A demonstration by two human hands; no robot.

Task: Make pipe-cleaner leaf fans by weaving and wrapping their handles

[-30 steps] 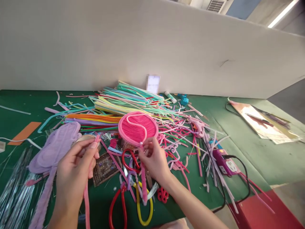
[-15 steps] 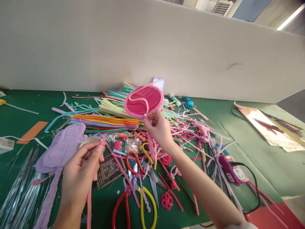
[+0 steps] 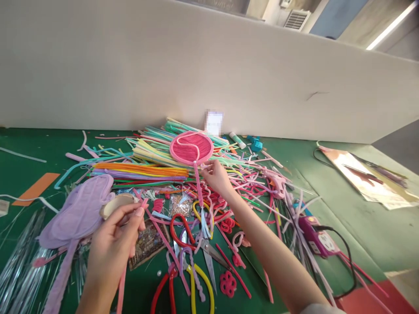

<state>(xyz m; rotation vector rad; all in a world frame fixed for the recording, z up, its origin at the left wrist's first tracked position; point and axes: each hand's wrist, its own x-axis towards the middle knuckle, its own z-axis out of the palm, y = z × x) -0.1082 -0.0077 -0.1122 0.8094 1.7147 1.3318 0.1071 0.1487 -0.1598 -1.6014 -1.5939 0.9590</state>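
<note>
A round pink fan [image 3: 191,148] made of pipe cleaners lies on the pile of coloured pipe cleaners [image 3: 153,159]; its pink handle runs down to a pale tassel. My right hand [image 3: 216,176] reaches out beside the fan's handle, with the fingers curled just right of it and touching or nearly touching it. My left hand [image 3: 114,237] is nearer to me and pinches a pink pipe cleaner [image 3: 122,279] that hangs down below the wrist. A lilac fan shape [image 3: 80,209] lies just left of that hand.
Scissors with red and yellow handles [image 3: 193,270] lie on the green table [image 3: 353,218] in front of me. A purple glue gun with a black cord [image 3: 314,237] is at the right. A white partition [image 3: 163,65] stands behind the pile. Silver tinsel [image 3: 19,266] lies at the far left.
My right hand carried the pink fan up and away from me, then set it down on the pipe cleaner pile. My left hand kept its pinch on the pink pipe cleaner.
</note>
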